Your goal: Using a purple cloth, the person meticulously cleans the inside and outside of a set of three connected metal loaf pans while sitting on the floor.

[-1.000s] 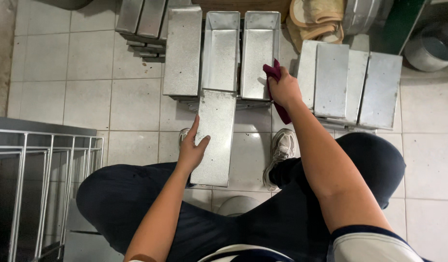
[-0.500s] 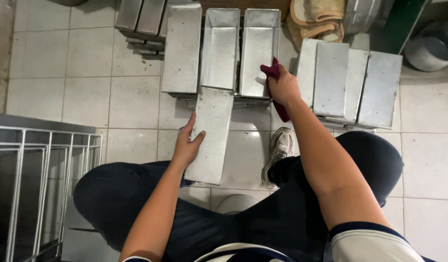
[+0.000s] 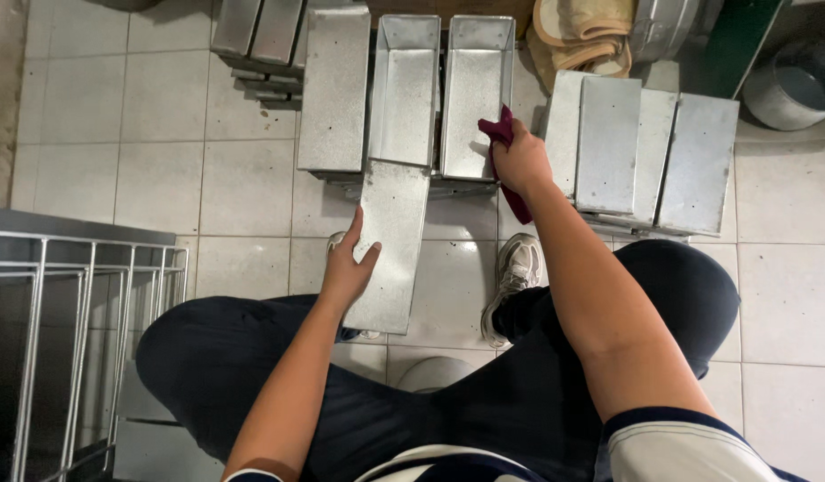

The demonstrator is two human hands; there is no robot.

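Item: flat metal lid (image 3: pixel 390 245), centre of frame, lying on the tiled floor (image 3: pixel 162 178), lower end between the feet. Left hand (image 3: pixel 345 268): grip clamped on the lid's left edge. Right hand (image 3: pixel 520 161): grip clamped on a dark red cloth (image 3: pixel 502 134), at the near end of an open metal loaf tin (image 3: pixel 475 89), upper centre. Further tins (image 3: pixel 645 152) stacked upper right; wire rack (image 3: pixel 73 312) lower left.

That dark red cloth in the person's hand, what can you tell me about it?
The dark red cloth is a small, soft, crumpled rag. It is bunched in the right hand, with one end poking out above the fingers and a tail hanging below the wrist. Its upper end presses into the open metal loaf tin on the floor.
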